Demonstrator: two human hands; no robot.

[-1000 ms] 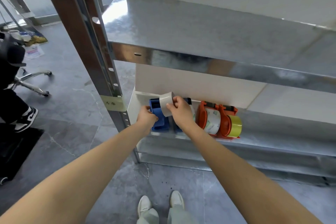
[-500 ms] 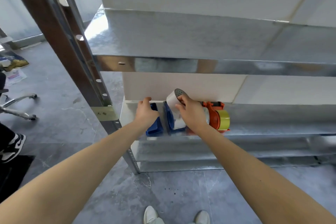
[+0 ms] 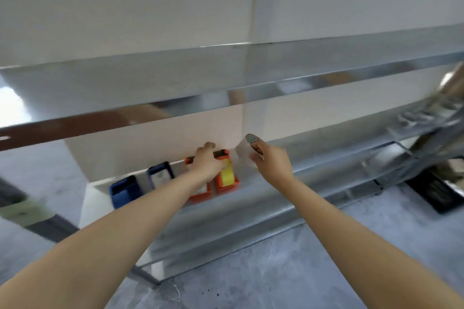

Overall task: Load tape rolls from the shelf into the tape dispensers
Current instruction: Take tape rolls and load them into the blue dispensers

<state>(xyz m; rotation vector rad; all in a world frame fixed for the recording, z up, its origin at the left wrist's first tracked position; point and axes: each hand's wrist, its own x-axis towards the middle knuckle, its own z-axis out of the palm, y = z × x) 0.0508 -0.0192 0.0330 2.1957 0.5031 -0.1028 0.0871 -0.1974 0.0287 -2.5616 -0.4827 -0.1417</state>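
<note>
Head view: right hand (image 3: 272, 162) clasps a pale tape roll (image 3: 244, 152) at its 10 o'clock, above the shelf (image 3: 313, 158), while left hand (image 3: 207, 162) closes over an orange dispenser (image 3: 227, 175) holding yellow tape.

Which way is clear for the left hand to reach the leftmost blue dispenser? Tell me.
Probably yes. The left hand rests on the orange dispensers; the leftmost blue dispenser stands uncovered at the shelf front, with only the other blue dispenser between.

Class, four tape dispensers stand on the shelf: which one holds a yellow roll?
The rightmost orange tape dispenser, beside the left hand; only its roll is yellow.
</note>
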